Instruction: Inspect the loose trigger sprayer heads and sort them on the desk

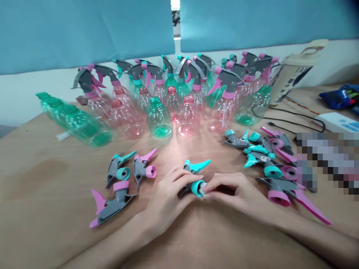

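Note:
My left hand is wrapped round a grey and teal spray head, whose teal collar faces my right hand and whose teal trigger points up to the right. The thumb and fingertips of my right hand pinch a small whitish piece at the opening of that collar. Left of my left hand lie a teal spray head and two pink ones. Several pink and teal spray heads lie in a pile beyond my right hand.
Several green and pink bottles stand across the back, some open, like a green one, others topped with spray heads. Green bottles line the left. At right are a large labelled bottle, black cable, white box and blue packet.

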Motion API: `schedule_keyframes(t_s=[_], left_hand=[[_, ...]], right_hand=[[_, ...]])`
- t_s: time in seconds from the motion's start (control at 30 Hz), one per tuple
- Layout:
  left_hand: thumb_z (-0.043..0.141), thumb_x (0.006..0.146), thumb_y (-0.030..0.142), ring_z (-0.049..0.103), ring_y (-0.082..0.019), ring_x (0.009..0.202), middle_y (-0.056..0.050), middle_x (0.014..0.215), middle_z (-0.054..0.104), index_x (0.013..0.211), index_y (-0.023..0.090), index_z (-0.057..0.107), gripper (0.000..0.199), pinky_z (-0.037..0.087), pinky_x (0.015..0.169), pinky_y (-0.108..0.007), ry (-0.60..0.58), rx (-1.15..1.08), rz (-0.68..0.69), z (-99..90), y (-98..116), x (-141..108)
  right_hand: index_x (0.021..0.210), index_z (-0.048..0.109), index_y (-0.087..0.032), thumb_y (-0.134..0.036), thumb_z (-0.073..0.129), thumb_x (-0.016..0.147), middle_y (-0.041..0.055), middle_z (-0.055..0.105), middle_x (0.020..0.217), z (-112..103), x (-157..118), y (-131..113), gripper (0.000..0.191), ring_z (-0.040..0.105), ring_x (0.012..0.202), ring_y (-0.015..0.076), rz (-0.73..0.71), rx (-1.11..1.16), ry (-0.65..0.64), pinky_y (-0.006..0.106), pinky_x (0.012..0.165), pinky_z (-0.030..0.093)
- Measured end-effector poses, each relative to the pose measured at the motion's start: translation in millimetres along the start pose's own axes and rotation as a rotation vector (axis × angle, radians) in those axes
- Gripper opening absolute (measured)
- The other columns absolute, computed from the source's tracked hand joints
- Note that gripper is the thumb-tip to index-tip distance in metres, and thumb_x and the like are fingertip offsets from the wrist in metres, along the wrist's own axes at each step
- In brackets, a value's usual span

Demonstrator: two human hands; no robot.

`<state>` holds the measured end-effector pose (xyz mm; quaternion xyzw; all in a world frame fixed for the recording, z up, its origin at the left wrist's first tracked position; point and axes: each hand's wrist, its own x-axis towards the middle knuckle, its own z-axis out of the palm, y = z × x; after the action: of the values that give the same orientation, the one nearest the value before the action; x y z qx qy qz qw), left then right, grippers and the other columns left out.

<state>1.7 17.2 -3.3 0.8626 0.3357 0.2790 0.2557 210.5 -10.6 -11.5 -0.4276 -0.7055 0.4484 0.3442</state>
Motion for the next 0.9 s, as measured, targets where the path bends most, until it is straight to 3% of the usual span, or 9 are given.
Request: schedule_keyframes(t_s=[0.17, 0.33, 0.47, 0.67, 0.9], left_hand=[[0.065, 0.080, 0.012, 0.057, -0.018, 0.090, -0.003, 0.099, 0.064, 0.107, 0.025, 0.062, 0.030, 0.050, 0.078, -0.032, 0.001, 0.021, -0.014, -1.4, -1.0, 0.1], [0.066, 0.079, 0.009, 0.057, -0.017, 0.088, -0.001, 0.097, 0.064, 0.108, 0.025, 0.061, 0.033, 0.049, 0.077, -0.031, -0.020, -0.001, -0.009, -1.2, -0.9, 0.4], [0.065, 0.081, 0.014, 0.056, -0.017, 0.087, -0.002, 0.097, 0.065, 0.109, 0.025, 0.061, 0.030, 0.050, 0.075, -0.031, -0.022, -0.018, 0.018, -1.5, 0.3, 0.5], [0.065, 0.081, 0.013, 0.058, -0.017, 0.083, -0.003, 0.097, 0.065, 0.110, 0.024, 0.062, 0.031, 0.050, 0.072, -0.030, 0.012, -0.019, -0.008, -2.8, 2.0, 0.5], [0.068, 0.080, 0.016, 0.057, -0.016, 0.085, -0.002, 0.095, 0.065, 0.108, 0.023, 0.062, 0.030, 0.049, 0.075, -0.030, 0.021, -0.049, 0.019, -0.9, -0.2, -0.8]], right_hand=[[0.096, 0.056, -0.021, -0.028, 0.067, 0.079, -0.0019, 0.066, 0.077, 1.6, 0.1, 1.5, 0.022, 0.063, 0.072, 0.0131, 0.125, 0.212, 0.047, 0.026, 0.067, 0.050], [0.091, 0.063, -0.019, -0.032, 0.068, 0.078, 0.0009, 0.067, 0.082, 1.0, 2.5, 0.5, 0.019, 0.062, 0.070, 0.0122, 0.177, 0.278, 0.031, 0.024, 0.062, 0.050], [0.080, 0.067, -0.018, -0.034, 0.060, 0.084, 0.0013, 0.066, 0.080, -2.7, 3.4, -2.5, 0.018, 0.057, 0.063, 0.0097, 0.148, 0.242, 0.040, 0.021, 0.056, 0.047], [0.083, 0.070, -0.019, -0.040, 0.047, 0.092, 0.0035, 0.068, 0.081, -5.6, 0.6, -3.0, 0.033, 0.057, 0.067, 0.0123, 0.138, 0.184, 0.004, 0.024, 0.059, 0.046], [0.071, 0.070, -0.019, -0.039, 0.064, 0.081, -0.0014, 0.058, 0.060, 3.5, -2.4, -3.0, 0.023, 0.047, 0.054, 0.0095, 0.150, 0.155, 0.158, 0.023, 0.050, 0.035]])
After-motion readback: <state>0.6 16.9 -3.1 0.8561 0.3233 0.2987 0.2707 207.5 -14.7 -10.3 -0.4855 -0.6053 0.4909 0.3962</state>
